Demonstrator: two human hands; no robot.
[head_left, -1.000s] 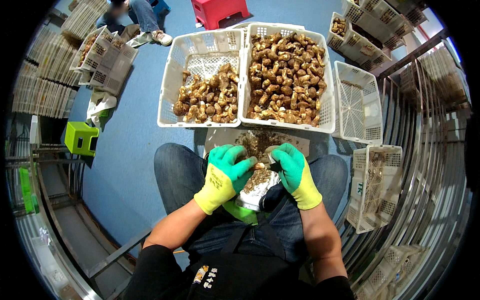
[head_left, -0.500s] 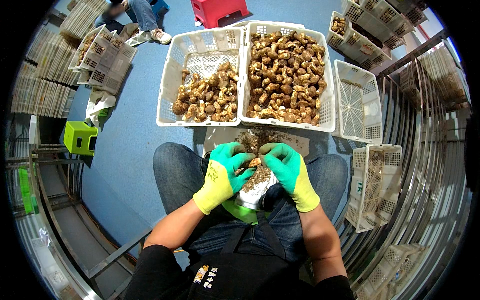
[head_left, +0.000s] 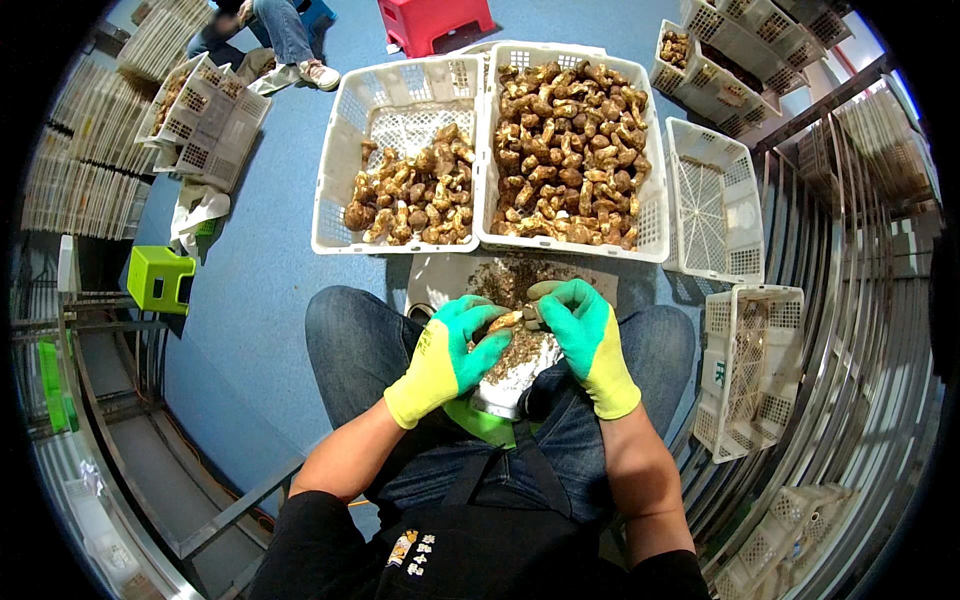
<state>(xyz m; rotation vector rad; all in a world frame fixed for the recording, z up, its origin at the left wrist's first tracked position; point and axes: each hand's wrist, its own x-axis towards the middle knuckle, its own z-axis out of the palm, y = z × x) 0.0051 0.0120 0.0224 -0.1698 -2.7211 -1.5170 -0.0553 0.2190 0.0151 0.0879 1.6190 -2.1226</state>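
Both my hands wear green-and-yellow gloves and meet over my lap. My left hand (head_left: 440,352) is closed around a small brown mushroom (head_left: 506,321), whose pale end points to the right. At that pale end, my right hand (head_left: 585,345) has its fingers pinched together; what they hold, if anything, is hidden. Below the hands, dark crumbs of soil lie on a white surface (head_left: 500,397) between my knees. Just ahead stand two white crates. The left crate (head_left: 325,205) is partly filled with mushrooms (head_left: 420,195); the right crate (head_left: 655,220) is heaped with them (head_left: 570,150).
Soil (head_left: 510,280) is scattered before the crates. More white crates (head_left: 715,215) (head_left: 750,380) stand along my right, beside metal racks (head_left: 850,270). A green stool (head_left: 160,278) is at left, a red stool (head_left: 435,22) beyond the crates. Another person's legs (head_left: 285,40) show far left.
My right hand has drawn slightly right and up from the mushroom's end. More of the mushroom shows in my left hand, its pale end now turned up to the right.
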